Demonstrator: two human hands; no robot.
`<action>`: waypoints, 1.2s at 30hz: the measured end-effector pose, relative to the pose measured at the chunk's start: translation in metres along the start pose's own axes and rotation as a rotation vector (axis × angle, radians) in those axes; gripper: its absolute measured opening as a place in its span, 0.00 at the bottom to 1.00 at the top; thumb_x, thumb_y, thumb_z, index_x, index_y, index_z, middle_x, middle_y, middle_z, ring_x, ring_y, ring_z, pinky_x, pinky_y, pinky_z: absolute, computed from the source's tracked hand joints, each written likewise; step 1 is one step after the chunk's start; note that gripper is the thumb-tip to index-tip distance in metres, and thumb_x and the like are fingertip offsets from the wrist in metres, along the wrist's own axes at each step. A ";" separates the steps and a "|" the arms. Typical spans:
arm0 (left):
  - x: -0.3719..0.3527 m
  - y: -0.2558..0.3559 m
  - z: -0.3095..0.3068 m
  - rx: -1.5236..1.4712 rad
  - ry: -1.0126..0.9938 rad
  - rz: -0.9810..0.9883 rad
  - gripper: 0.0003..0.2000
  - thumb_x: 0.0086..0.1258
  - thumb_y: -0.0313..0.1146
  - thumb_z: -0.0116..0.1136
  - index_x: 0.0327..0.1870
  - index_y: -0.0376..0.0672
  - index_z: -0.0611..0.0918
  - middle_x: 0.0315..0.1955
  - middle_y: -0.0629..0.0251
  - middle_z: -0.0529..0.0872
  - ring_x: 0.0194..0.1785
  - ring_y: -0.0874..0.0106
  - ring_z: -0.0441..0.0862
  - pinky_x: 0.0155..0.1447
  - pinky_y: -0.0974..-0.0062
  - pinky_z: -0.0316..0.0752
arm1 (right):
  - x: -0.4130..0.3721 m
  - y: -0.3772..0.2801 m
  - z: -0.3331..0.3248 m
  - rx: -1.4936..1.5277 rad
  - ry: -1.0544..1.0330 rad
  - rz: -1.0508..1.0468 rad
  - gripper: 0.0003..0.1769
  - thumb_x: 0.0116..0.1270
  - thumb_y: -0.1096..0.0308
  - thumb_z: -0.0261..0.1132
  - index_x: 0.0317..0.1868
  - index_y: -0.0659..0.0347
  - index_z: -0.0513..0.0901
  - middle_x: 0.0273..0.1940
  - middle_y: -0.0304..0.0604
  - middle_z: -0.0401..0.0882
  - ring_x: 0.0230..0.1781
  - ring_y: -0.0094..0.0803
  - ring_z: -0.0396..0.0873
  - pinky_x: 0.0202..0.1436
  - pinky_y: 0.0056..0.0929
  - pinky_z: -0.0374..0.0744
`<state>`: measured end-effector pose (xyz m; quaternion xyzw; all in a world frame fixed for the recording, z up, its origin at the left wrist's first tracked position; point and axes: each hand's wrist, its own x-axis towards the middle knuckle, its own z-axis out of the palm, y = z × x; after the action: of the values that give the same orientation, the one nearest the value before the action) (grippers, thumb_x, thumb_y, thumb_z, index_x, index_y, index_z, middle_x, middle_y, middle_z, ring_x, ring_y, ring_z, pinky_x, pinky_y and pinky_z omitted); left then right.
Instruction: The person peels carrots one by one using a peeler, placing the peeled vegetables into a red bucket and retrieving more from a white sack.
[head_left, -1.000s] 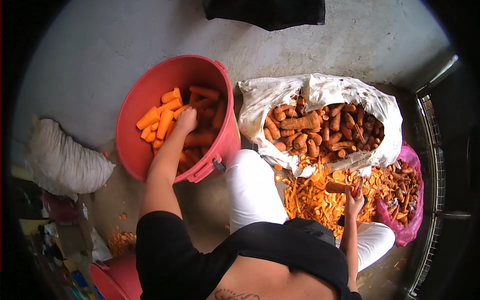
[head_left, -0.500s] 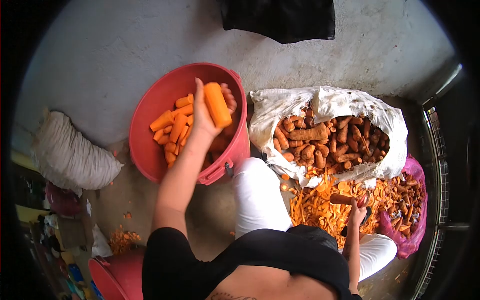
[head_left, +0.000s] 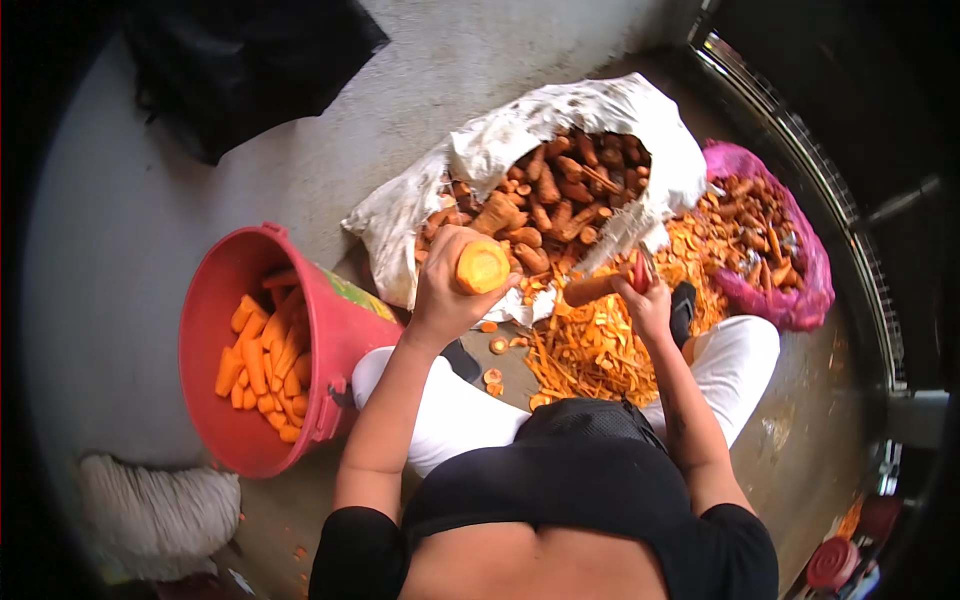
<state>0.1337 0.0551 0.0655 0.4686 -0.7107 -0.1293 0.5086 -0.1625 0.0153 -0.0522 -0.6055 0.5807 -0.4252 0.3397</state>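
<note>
My left hand is closed round a thick peeled carrot, its pale cut end facing up at me. It is in front of the torn white sack, which holds several unpeeled carrots. To the right, my right hand grips a smooth brown stick-shaped thing with a red part by the fingers; its exact kind I cannot make out. Below that hand lies a heap of orange peelings. Peeled carrots lie inside the red bin at left.
A pink mesh sack with carrot pieces stands at right. Round carrot slices lie on the floor by my knee. A pale full sack rests at lower left, and something black hangs at the wall.
My left hand has moved from over the red bin to in front of the white sack, carrying the peeled carrot. My view has turned; my right hand still grips the brown thing.
</note>
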 end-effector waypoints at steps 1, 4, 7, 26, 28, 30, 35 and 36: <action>-0.002 -0.003 0.007 -0.006 -0.019 0.000 0.18 0.46 0.27 0.77 0.35 0.40 0.77 0.34 0.61 0.80 0.39 0.66 0.78 0.46 0.70 0.74 | 0.003 -0.004 0.000 0.010 -0.003 0.002 0.16 0.55 0.60 0.71 0.35 0.65 0.83 0.25 0.43 0.78 0.25 0.31 0.75 0.34 0.31 0.73; -0.010 -0.015 0.023 -0.010 -0.041 0.005 0.18 0.47 0.28 0.76 0.35 0.39 0.77 0.33 0.62 0.80 0.37 0.67 0.79 0.43 0.71 0.75 | 0.011 -0.020 -0.003 0.113 -0.120 0.059 0.16 0.58 0.68 0.68 0.45 0.67 0.79 0.33 0.36 0.79 0.33 0.22 0.74 0.42 0.24 0.74; -0.020 -0.024 0.032 -0.067 -0.058 -0.147 0.18 0.48 0.29 0.77 0.36 0.40 0.77 0.32 0.64 0.82 0.33 0.69 0.80 0.40 0.73 0.76 | 0.014 -0.027 -0.002 0.091 -0.097 0.008 0.13 0.55 0.65 0.70 0.35 0.66 0.81 0.25 0.38 0.78 0.24 0.24 0.72 0.31 0.26 0.72; -0.021 -0.043 0.071 0.076 -0.170 -0.027 0.18 0.52 0.29 0.71 0.40 0.38 0.74 0.35 0.56 0.78 0.41 0.55 0.78 0.46 0.65 0.73 | 0.044 0.190 -0.006 -0.389 -0.320 0.577 0.25 0.54 0.53 0.71 0.35 0.72 0.80 0.22 0.47 0.77 0.22 0.34 0.77 0.29 0.36 0.72; -0.026 -0.048 0.075 0.112 -0.197 -0.072 0.18 0.52 0.30 0.71 0.40 0.38 0.74 0.35 0.55 0.79 0.40 0.53 0.79 0.45 0.63 0.74 | 0.042 0.197 -0.007 -0.419 -0.210 0.497 0.30 0.58 0.48 0.68 0.40 0.73 0.79 0.25 0.51 0.79 0.24 0.37 0.78 0.30 0.37 0.72; -0.029 -0.051 0.080 0.125 -0.229 -0.118 0.19 0.52 0.31 0.71 0.41 0.39 0.75 0.34 0.55 0.80 0.40 0.52 0.79 0.45 0.62 0.74 | 0.044 0.199 -0.009 -0.474 -0.031 0.439 0.33 0.60 0.45 0.65 0.44 0.73 0.79 0.28 0.55 0.81 0.26 0.41 0.80 0.32 0.37 0.74; -0.026 -0.052 0.085 0.168 -0.264 -0.205 0.20 0.52 0.32 0.72 0.43 0.40 0.76 0.36 0.55 0.81 0.40 0.54 0.81 0.44 0.62 0.75 | 0.049 0.111 -0.001 -0.207 -0.059 0.387 0.25 0.71 0.50 0.56 0.60 0.57 0.76 0.46 0.51 0.82 0.40 0.39 0.82 0.43 0.35 0.78; -0.024 -0.052 0.086 0.176 -0.253 -0.181 0.19 0.52 0.32 0.72 0.43 0.39 0.76 0.36 0.55 0.81 0.41 0.54 0.81 0.44 0.63 0.75 | 0.046 0.073 0.008 -0.073 -0.141 0.545 0.24 0.71 0.49 0.57 0.58 0.57 0.77 0.47 0.48 0.82 0.37 0.36 0.83 0.42 0.33 0.79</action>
<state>0.0901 0.0215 -0.0220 0.5533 -0.7325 -0.1699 0.3584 -0.1869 -0.0383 -0.1156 -0.4672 0.7119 -0.2539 0.4588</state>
